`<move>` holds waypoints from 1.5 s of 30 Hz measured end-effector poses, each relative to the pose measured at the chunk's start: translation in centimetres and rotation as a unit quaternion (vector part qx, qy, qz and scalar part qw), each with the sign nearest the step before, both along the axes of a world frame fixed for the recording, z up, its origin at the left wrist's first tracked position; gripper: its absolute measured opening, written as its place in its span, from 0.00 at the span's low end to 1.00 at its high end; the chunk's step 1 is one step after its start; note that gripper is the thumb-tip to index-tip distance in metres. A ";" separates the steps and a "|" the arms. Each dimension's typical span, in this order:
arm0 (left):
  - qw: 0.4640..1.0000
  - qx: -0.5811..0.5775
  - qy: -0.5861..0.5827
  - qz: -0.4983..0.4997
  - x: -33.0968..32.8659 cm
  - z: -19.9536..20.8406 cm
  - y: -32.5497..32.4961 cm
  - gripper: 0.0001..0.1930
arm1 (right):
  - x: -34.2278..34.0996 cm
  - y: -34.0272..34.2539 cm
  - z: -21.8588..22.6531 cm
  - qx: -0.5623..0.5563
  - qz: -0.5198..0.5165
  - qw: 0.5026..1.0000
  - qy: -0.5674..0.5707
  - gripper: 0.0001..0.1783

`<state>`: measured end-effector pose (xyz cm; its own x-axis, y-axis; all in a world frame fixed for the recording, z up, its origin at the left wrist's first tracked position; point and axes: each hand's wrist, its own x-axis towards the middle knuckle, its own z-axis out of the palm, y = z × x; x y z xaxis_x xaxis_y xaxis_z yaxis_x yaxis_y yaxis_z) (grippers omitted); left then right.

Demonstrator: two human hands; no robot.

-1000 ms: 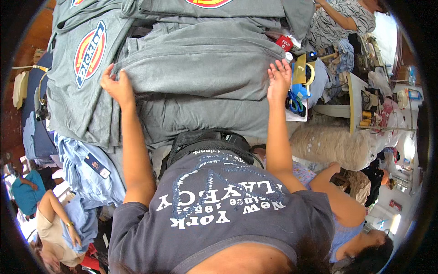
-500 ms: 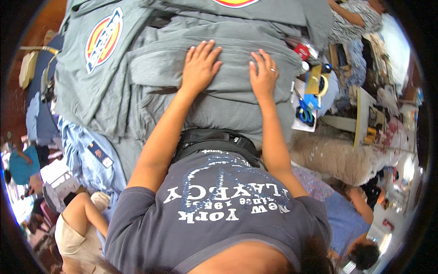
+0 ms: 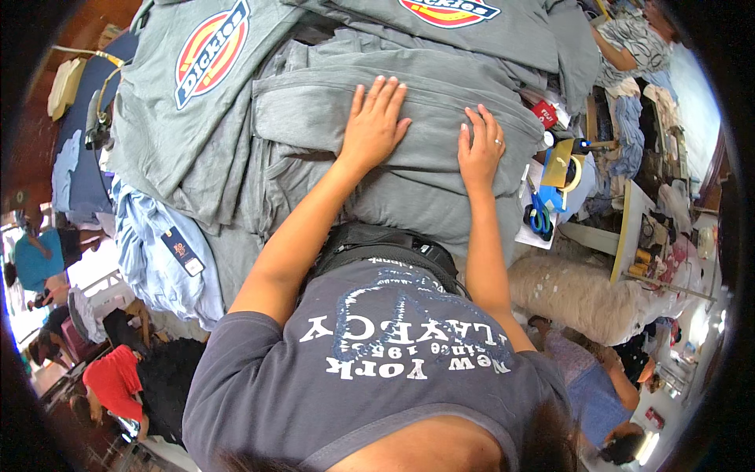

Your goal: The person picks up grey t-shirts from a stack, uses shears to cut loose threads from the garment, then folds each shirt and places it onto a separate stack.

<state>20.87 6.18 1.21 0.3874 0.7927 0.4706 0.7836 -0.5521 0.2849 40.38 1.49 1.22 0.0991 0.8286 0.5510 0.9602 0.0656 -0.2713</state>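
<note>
A grey folded shirt [image 3: 303, 110] lies across the top of a pile of grey garments in front of me. My left hand [image 3: 376, 124] rests flat on it near the middle, fingers stretched forward and thumb out to the side. My right hand [image 3: 481, 149], with a ring on one finger, lies on the right part of the same cloth, its fingers slightly bent and apart. Neither hand grips anything. Another grey shirt with a large colourful printed emblem [image 3: 211, 53] is spread out to the left, and a similar emblem [image 3: 448, 9] shows at the far edge.
Blue-handled scissors [image 3: 539, 216], a tape roll [image 3: 572, 173] and a red packet [image 3: 544, 115] sit right of the pile. Light blue clothing with a dark tag [image 3: 182, 252] hangs at the left. Other people [image 3: 114, 381] are nearby on both sides.
The view has shifted, so the pile and both hands appear farther right and slightly lower. My hands stay on the folded shirt. At lower left, a person in red has come into view.
</note>
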 end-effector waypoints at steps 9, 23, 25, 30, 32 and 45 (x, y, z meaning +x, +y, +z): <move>0.969 -0.035 0.079 0.232 -8.1 2.4 1.1 0.38 | 2.5 0.4 0.4 -0.015 0.057 0.993 0.098 0.16; 0.982 -0.089 0.132 -0.106 -8.9 6.3 4.0 0.15 | 2.3 2.5 3.6 -0.184 -0.036 0.982 -0.011 0.22; 0.983 -0.107 0.114 -0.092 -10.0 6.7 3.9 0.16 | 2.3 3.0 4.2 -0.211 -0.044 0.976 0.010 0.22; 0.976 -0.077 0.171 -0.112 -11.9 10.4 2.5 0.15 | 2.9 4.0 6.4 -0.249 -0.080 0.965 -0.008 0.17; 0.967 -0.189 0.122 -0.115 -12.0 11.1 1.5 0.14 | 3.7 4.3 7.3 -0.215 -0.059 0.975 -0.013 0.12; 0.558 -0.690 -0.406 -0.218 1.6 7.8 -9.4 0.12 | -9.1 12.5 13.6 0.157 0.179 0.970 -0.056 0.14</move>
